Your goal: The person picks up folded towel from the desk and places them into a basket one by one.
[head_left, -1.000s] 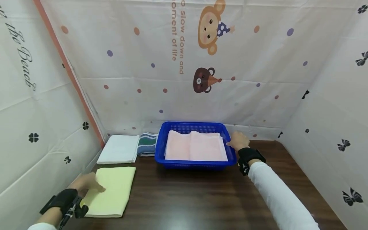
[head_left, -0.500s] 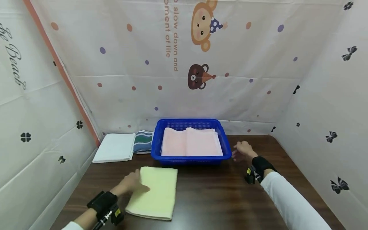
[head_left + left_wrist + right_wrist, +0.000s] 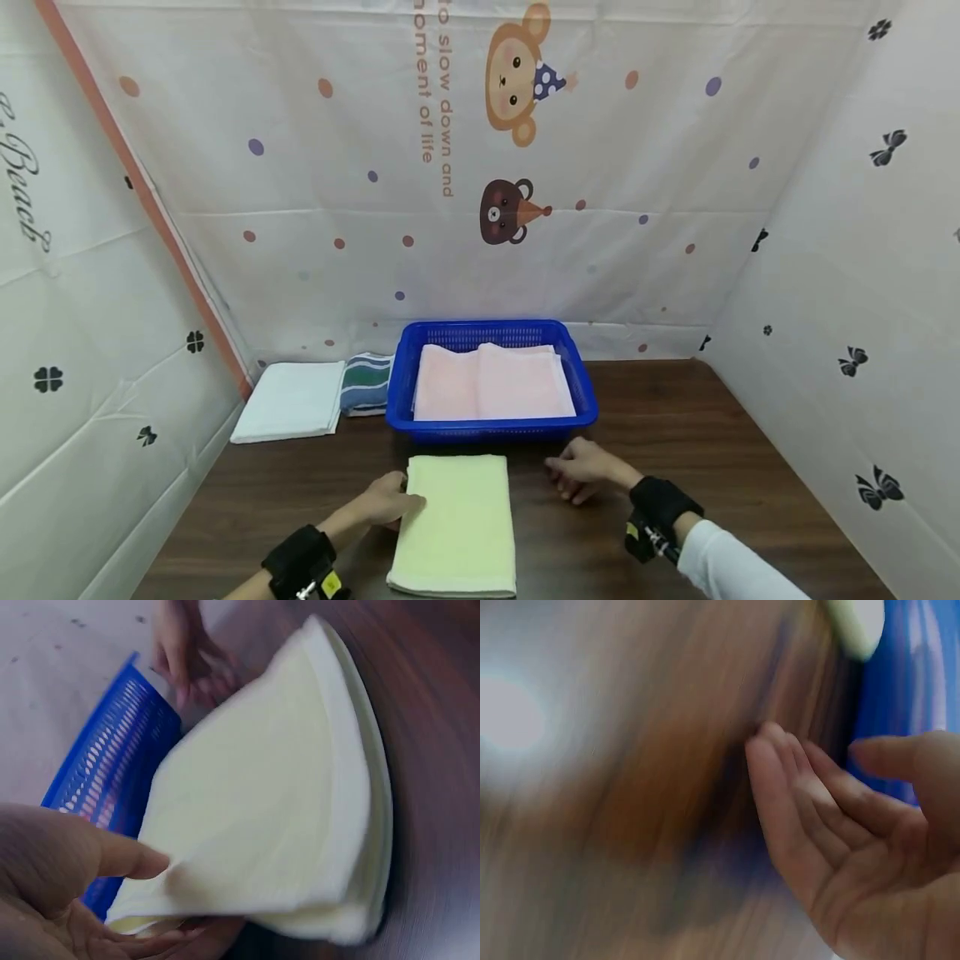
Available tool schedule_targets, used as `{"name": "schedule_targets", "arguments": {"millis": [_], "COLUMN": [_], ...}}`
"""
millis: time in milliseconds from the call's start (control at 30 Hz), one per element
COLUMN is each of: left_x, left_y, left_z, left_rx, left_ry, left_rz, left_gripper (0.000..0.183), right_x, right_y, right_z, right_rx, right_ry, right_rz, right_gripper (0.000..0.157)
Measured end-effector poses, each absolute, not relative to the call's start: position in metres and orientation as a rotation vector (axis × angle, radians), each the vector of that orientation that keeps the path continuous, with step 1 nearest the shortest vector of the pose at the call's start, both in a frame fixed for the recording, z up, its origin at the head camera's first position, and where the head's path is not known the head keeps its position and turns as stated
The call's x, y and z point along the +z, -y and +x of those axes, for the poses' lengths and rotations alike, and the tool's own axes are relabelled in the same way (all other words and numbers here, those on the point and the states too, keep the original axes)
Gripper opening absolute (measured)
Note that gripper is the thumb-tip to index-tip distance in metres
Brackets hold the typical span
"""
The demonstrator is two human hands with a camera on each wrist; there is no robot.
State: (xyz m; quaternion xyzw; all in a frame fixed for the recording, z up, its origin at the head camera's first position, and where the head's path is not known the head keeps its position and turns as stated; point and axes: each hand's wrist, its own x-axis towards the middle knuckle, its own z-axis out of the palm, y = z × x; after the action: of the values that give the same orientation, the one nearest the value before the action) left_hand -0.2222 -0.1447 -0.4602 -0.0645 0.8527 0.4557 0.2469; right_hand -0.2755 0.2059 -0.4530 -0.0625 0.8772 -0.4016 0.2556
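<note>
A folded pale yellow towel (image 3: 457, 525) lies in front of the basket in the head view. My left hand (image 3: 386, 500) grips its left edge, thumb on top and fingers underneath, as the left wrist view shows with the towel's folded layers (image 3: 255, 787). To the right of the towel, my right hand (image 3: 588, 468) holds nothing, its fingers loosely bent and apart from the cloth. The right wrist view is blurred but shows that palm (image 3: 877, 877) turned up. Folded pink towels (image 3: 491, 383) lie inside the blue plastic basket (image 3: 495, 429).
A folded white towel (image 3: 288, 402) and a striped green and blue towel (image 3: 367, 383) lie left of the basket on the dark wood table (image 3: 675, 417). A printed white curtain (image 3: 360, 275) hangs behind, with more along both sides.
My left hand has brought the yellow towel rightward from the left side to in front of the basket. My right hand has left the basket's right rim and come nearer the towel.
</note>
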Motion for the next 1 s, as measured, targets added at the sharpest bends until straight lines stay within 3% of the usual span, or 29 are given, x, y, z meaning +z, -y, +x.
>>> {"name": "schedule_targets", "arguments": {"millis": [100, 267, 500, 1000], "left_x": [-0.463, -0.468, -0.469, -0.471], "left_y": [0.137, 0.133, 0.136, 0.155], "left_z": [-0.22, -0.214, -0.21, -0.214], "left_rx": [1.351, 1.365, 1.371, 1.359], "left_ry": [-2.23, -2.179, -2.148, -2.156], "left_rz": [-0.225, -0.202, -0.112, -0.247], "left_gripper": [0.036, 0.02, 0.023, 0.042], "right_x": [-0.454, -0.454, -0.457, -0.451], "right_y": [-0.183, -0.159, -0.149, -0.167], "right_z": [-0.269, -0.26, -0.257, -0.252], "right_rx": [-1.116, -1.087, -0.965, -1.079], "right_ry": [-2.274, -2.295, -2.392, -2.286], "right_rz": [-0.265, -0.367, -0.28, -0.258], "right_gripper": [0.038, 0.022, 0.023, 0.028]}}
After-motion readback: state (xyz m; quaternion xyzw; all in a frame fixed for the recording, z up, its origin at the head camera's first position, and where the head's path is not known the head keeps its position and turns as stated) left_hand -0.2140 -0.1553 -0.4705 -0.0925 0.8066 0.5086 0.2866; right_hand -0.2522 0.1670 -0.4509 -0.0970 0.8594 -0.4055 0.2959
